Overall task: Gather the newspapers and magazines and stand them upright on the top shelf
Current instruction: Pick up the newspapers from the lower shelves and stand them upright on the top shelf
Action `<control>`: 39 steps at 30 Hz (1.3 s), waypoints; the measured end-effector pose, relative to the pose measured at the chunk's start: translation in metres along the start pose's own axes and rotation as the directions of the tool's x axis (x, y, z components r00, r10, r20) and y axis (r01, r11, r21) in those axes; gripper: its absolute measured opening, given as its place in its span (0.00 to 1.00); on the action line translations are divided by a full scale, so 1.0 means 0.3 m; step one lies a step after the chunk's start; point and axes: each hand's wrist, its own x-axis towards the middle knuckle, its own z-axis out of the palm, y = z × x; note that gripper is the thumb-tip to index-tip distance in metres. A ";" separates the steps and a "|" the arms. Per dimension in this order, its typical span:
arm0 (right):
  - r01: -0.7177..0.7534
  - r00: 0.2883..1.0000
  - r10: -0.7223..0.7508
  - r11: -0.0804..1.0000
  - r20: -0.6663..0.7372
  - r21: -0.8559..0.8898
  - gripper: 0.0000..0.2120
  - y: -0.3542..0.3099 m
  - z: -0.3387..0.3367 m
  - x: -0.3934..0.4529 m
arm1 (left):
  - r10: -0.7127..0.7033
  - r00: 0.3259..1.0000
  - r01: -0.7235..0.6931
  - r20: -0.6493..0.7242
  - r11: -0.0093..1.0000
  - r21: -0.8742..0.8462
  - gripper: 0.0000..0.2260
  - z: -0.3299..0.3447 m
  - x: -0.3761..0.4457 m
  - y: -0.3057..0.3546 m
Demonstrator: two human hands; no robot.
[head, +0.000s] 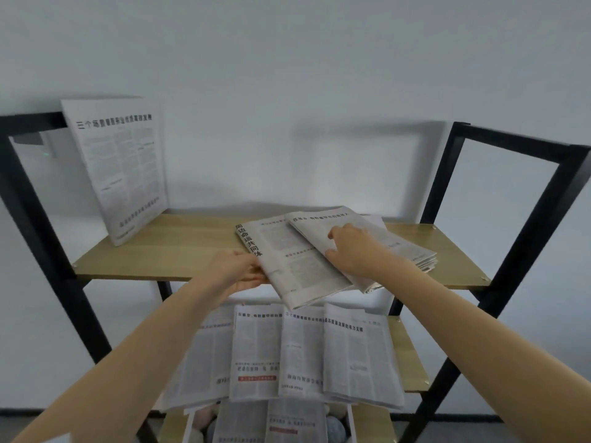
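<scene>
fingers (252,276) of left hand (238,271) pinch newspaper (297,260) | right hand (351,247) flat atop

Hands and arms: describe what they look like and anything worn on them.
Both arms are bare up to the frame edge, with no sleeves showing. The left hand and right hand wear no gloves, rings, watch or bracelet that I can see. Motion blur hides the nails.

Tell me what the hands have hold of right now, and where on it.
The left hand grips the near-left edge of the front newspaper lying on the top shelf. The right hand rests flat on the newspaper stack beside it, pressing rather than gripping.
</scene>
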 end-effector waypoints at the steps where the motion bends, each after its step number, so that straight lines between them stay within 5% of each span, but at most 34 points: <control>1: -0.027 0.999 0.029 0.998 0.032 -0.061 0.22 -0.006 0.011 0.028 | -0.011 1.000 0.011 0.009 1.000 -0.028 0.08 -0.006 0.027 0.011; 5: -0.080 0.987 0.105 0.978 0.123 -0.192 0.26 -0.023 0.059 0.099 | -0.058 0.998 0.062 0.037 0.992 -0.108 0.06 -0.033 0.120 0.047; 9: -0.120 0.989 0.139 0.961 0.058 -0.251 0.25 -0.044 0.063 0.175 | -0.070 0.997 0.074 0.029 0.983 -0.168 0.07 -0.004 0.184 0.076; 14: -0.202 0.971 0.231 0.926 0.057 -0.318 0.16 -0.043 0.035 0.280 | -0.084 0.993 0.097 0.085 0.982 -0.160 0.08 0.083 0.217 0.091; 18: -0.214 0.970 0.233 0.955 0.073 -0.207 0.06 -0.015 -0.036 0.292 | 0.001 0.999 0.004 0.033 0.989 -0.147 0.11 0.096 0.211 0.124; 23: -0.216 0.971 0.220 0.975 -0.097 0.053 0.04 0.020 -0.220 0.228 | 0.225 0.974 -0.224 0.003 0.971 -0.081 0.10 0.054 0.140 0.245; 26: -0.088 0.959 0.143 0.971 -0.245 0.222 0.03 -0.028 -0.346 0.181 | 0.363 0.929 -0.367 -0.072 0.928 -0.059 0.10 -0.011 0.089 0.350; 31: 0.133 0.866 0.150 0.851 -0.478 0.509 0.09 -0.201 -0.374 0.191 | 0.625 0.763 -0.580 -0.164 0.774 0.253 0.11 -0.161 0.006 0.478; 39: 0.353 0.793 0.242 0.566 -0.559 0.745 0.18 -0.487 -0.244 0.330 | 0.786 0.568 -0.504 -0.245 0.567 0.652 0.15 -0.392 0.033 0.487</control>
